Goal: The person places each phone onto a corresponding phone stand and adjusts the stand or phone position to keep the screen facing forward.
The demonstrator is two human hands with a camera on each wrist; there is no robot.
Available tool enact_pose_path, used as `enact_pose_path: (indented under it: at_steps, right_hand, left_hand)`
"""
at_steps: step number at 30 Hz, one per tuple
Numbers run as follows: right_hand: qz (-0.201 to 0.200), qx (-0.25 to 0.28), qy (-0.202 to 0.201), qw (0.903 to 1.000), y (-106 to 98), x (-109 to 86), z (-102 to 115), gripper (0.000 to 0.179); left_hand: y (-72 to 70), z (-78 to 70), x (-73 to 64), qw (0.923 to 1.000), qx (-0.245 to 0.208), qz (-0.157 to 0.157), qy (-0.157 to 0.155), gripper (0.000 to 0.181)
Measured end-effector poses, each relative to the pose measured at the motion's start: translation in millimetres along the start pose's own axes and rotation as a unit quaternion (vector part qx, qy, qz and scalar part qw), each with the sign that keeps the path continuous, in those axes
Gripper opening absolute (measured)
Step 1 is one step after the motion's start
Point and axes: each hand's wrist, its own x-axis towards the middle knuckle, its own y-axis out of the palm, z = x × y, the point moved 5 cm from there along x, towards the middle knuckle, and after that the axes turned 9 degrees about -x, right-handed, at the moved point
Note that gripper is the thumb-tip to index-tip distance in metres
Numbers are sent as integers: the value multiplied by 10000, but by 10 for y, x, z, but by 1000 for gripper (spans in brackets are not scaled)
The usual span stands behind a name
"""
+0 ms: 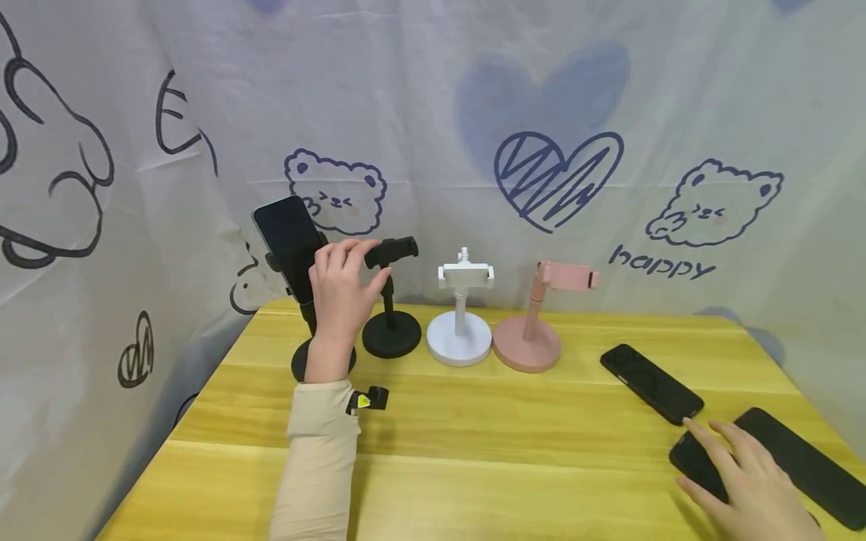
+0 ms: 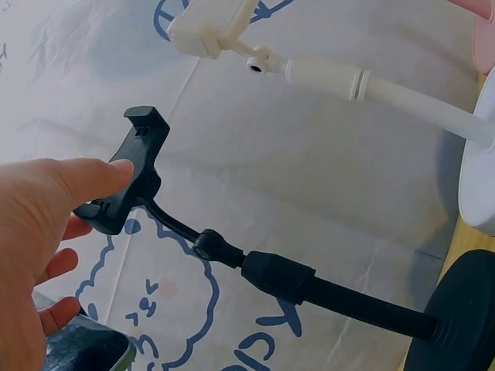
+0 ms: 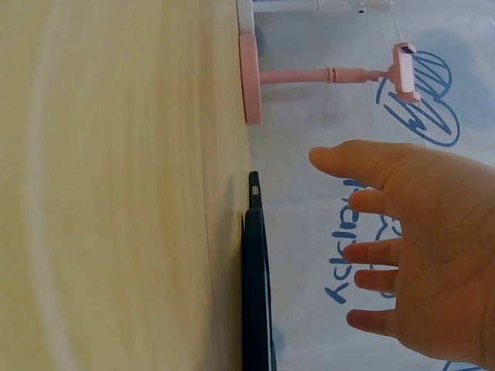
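1. White cloth with blue drawings, the backdrop (image 1: 419, 90), hangs behind the white stand (image 1: 460, 319).
2. The yellow wood-grain table (image 1: 473, 436) lies beneath the white stand and spreads out in front of it.
3. A beige sleeve (image 1: 318, 458) reaches up, in front and to the left of the white stand.
4. The outer black stand (image 1: 300, 362), farthest left of the white stand, carries an upright, tilted phone (image 1: 287, 244).
5. The pink stand (image 1: 533, 312) is just right of the white stand; the inner black stand (image 1: 389, 308) is just left.
6. The left hand (image 1: 341, 297), left of the white stand, has thumb and forefinger at the near end of the inner black stand's clamp (image 2: 145, 151); I cannot tell whether they pinch it.
7. The right hand (image 1: 754, 485), well right and forward of the white stand, is spread wide, holding nothing.
8. Right of the white stand lie three dark phones: the long phone (image 1: 805, 469) farthest, the far phone (image 1: 652, 383) nearest, and the part-covered phone (image 1: 697, 462) between, seen behind the right hand's fingers.
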Motion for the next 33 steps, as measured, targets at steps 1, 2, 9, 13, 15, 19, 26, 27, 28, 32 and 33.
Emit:
enact_pose_path:
  at_steps: [1, 2, 9, 13, 15, 19, 26, 27, 28, 32, 33]
  right_hand:
    - [51, 4, -4, 10000, 3, 11, -4, 88]
    - [100, 6, 2, 9999, 10, 21, -11, 88]
    - [990, 93, 222, 9948, 137, 52, -142, 90]
    - [1300, -9, 213, 9913, 199, 53, -204, 94]
    - [1365, -101, 187, 9904, 220, 62, -230, 97]
    - [1388, -297, 103, 9898, 244, 88, -271, 98]
    - [1181, -498, -282, 9914, 290, 128, -305, 95]
    - [1167, -516, -312, 9913, 296, 135, -309, 95]
    - [1180, -542, -329, 9910, 303, 143, -314, 95]
    - [1385, -538, -323, 9884, 332, 180, -329, 95]
    - [1498, -525, -315, 9868, 341, 190, -331, 95]
  left_hand:
    - [3, -1, 5, 10000, -15, 16, -27, 42]
    - [8, 1, 8, 10000, -30, 37, -59, 41]
    - [57, 11, 2, 9996, -105, 138, -201, 39]
    - [63, 10, -5, 9997, -133, 64, -169, 38]
    - [61, 10, -5, 9998, -159, 8, -143, 38]
    - [60, 20, -4, 9998, -168, -56, -116, 38]
    - [73, 38, -7, 9997, -150, -33, -188, 37]
    - [74, 38, -6, 9997, -154, -32, -194, 37]
    - [76, 39, -4, 9997, -157, -29, -196, 36]
    - [82, 33, 0, 9997, -184, -14, -174, 35]
    - [84, 31, 3, 9997, -192, -7, -166, 34]
